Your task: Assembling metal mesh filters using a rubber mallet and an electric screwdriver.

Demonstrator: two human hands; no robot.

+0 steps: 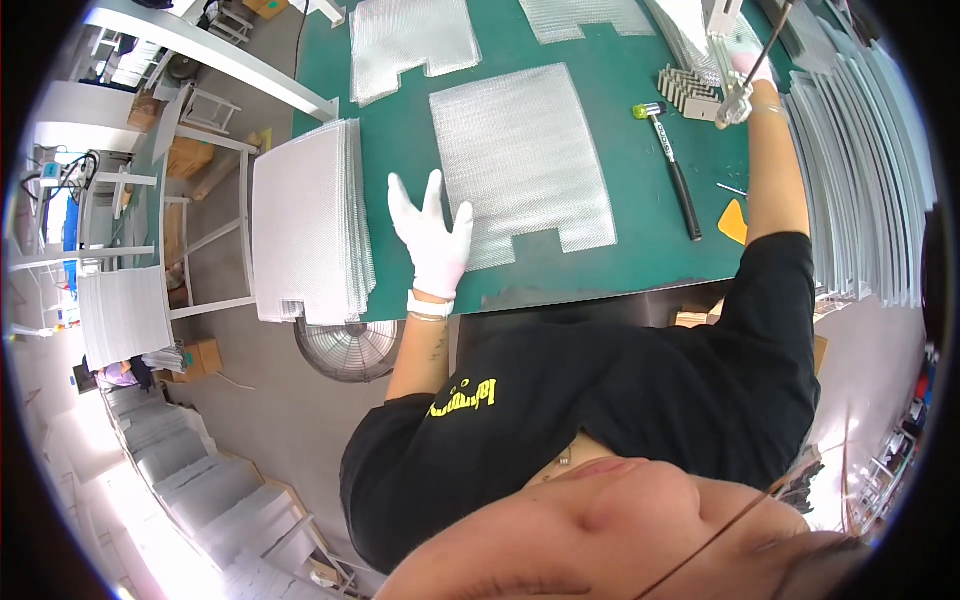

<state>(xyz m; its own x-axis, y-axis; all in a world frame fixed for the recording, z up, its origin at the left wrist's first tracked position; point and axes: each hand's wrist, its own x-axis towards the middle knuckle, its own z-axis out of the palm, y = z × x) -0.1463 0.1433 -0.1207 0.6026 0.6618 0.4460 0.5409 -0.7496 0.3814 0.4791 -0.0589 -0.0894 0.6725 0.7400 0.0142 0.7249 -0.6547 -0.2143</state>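
My left hand (436,238), in a white glove, is open with fingers spread. It hovers at or rests on the left edge of a silvery mesh panel (525,150) with a notch in its near side; whether it touches is hard to tell. My right hand (750,66), also gloved, reaches to the far right, beside a pale metal fixture (736,98) and a stack of mesh sheets (690,40). The fixture and the overlap there hide its fingers. Close to that hand sits a row of small metal brackets (688,92).
A hammer (675,165) and a yellow triangular piece (733,221) lie on the green table (640,270). More notched panels (412,45) lie farther back. Left stands a stack of panels (308,220) above a floor fan (350,350); many sheets (860,170) line the right.
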